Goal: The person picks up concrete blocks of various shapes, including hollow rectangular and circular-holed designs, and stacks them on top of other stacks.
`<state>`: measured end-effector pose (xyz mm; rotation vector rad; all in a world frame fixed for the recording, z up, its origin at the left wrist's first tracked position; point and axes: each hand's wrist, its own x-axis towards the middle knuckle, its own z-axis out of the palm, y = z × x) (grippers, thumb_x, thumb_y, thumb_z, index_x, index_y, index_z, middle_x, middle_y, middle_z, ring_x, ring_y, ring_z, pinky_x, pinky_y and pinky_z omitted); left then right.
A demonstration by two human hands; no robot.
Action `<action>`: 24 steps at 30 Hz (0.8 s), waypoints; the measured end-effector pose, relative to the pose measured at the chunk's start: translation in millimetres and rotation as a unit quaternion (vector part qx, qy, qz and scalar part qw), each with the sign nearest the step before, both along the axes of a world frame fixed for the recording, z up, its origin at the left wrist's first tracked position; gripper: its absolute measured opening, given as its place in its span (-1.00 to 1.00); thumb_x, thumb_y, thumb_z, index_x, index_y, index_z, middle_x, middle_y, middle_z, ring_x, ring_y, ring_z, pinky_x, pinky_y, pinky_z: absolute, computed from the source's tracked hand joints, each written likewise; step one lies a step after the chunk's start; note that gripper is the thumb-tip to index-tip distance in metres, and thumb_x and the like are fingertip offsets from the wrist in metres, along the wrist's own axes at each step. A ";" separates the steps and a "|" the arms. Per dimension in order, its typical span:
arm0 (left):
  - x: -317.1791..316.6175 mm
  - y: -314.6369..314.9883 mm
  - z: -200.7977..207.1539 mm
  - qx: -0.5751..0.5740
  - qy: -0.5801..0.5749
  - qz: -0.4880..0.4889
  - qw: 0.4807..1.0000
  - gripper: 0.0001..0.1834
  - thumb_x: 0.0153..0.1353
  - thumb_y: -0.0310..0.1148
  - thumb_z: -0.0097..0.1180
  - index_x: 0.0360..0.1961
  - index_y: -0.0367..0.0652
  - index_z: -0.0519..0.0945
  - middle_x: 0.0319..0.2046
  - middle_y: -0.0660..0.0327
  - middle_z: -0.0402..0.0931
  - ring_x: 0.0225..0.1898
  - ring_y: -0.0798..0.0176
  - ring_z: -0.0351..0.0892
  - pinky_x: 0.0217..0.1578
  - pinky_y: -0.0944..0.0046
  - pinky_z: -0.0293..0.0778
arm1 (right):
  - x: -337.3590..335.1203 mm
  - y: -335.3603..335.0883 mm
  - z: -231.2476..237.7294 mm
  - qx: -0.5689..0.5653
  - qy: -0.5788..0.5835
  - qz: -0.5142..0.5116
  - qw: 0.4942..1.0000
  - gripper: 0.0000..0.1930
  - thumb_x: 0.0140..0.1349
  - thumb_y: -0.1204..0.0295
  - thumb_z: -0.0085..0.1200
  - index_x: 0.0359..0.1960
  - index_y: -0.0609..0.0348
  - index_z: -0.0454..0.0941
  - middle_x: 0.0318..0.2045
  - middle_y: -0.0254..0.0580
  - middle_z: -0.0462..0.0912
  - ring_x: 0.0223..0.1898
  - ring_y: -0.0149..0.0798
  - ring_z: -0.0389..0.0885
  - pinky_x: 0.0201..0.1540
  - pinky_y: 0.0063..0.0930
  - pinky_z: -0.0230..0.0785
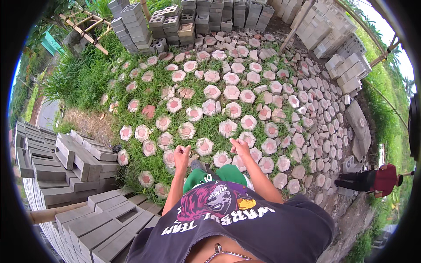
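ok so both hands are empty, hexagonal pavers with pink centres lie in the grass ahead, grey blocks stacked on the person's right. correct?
Not quite: the head view shows the near grey blocks stacked on the person's left. Otherwise right: left hand and right hand are empty, hexagonal pavers with pink centres lie in the grass.

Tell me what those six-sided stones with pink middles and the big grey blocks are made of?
The six-sided pavers lying in the grass look like cast concrete: pale, rough rims around a matt pink-tinted centre. The grey blocks stacked at the left also look like concrete, plain, dull and grainy, some with hollow cores. Neither shines, so probably unglazed and unpainted.
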<state>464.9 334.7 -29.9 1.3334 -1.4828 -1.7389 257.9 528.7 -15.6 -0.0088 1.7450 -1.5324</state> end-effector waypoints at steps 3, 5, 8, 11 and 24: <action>-17.6 -59.3 4.7 -0.006 -0.002 -0.023 1.000 -0.57 0.11 -0.31 0.26 -0.69 -0.04 0.23 -0.71 0.47 0.19 -0.66 0.55 0.09 -0.64 0.42 0.08 | -2.1 -38.5 9.1 0.001 0.005 -0.020 1.000 -0.62 0.18 0.11 0.23 -0.62 0.04 0.40 -0.68 -0.40 0.47 -0.64 -0.46 0.50 -0.48 -0.55 0.39; -30.9 -86.5 5.5 -0.018 -0.008 -0.041 0.999 -0.55 0.12 -0.30 0.26 -0.71 -0.04 0.22 -0.73 0.45 0.20 -0.68 0.54 0.11 -0.65 0.40 0.09 | -7.3 -61.4 13.9 -0.007 0.000 -0.039 0.999 -0.61 0.20 0.10 0.20 -0.63 0.04 0.41 -0.68 -0.39 0.47 -0.63 -0.44 0.51 -0.48 -0.54 0.39; -62.8 -117.7 12.5 0.060 -0.010 -0.069 0.996 -0.54 0.14 -0.23 0.24 -0.75 -0.07 0.26 -0.76 0.37 0.30 -0.69 0.50 0.19 -0.64 0.38 0.14 | -24.0 -90.3 13.1 0.007 -0.023 -0.076 0.997 -0.63 0.23 0.11 0.16 -0.62 0.04 0.42 -0.66 -0.39 0.47 -0.61 -0.43 0.50 -0.46 -0.54 0.41; -96.7 -148.1 1.3 0.047 -0.020 -0.088 0.995 -0.54 0.17 -0.17 0.21 -0.75 -0.11 0.34 -0.76 0.34 0.35 -0.69 0.49 0.20 -0.62 0.37 0.15 | -56.5 -132.4 -0.8 0.022 -0.013 -0.101 0.995 -0.59 0.27 0.10 0.08 -0.65 0.07 0.44 -0.68 -0.36 0.49 -0.63 -0.47 0.47 -0.48 -0.57 0.37; -333.8 -424.5 -37.8 -0.064 -0.015 -0.056 0.996 -0.54 0.25 -0.13 0.13 -0.72 -0.13 0.38 -0.71 0.33 0.40 -0.64 0.50 0.28 -0.58 0.39 0.21 | -331.8 -433.0 -44.1 -0.053 0.009 0.074 0.996 -0.84 0.31 0.31 0.00 -0.28 0.13 0.49 -0.42 -0.33 0.59 -0.42 -0.47 0.55 -0.35 -0.57 0.47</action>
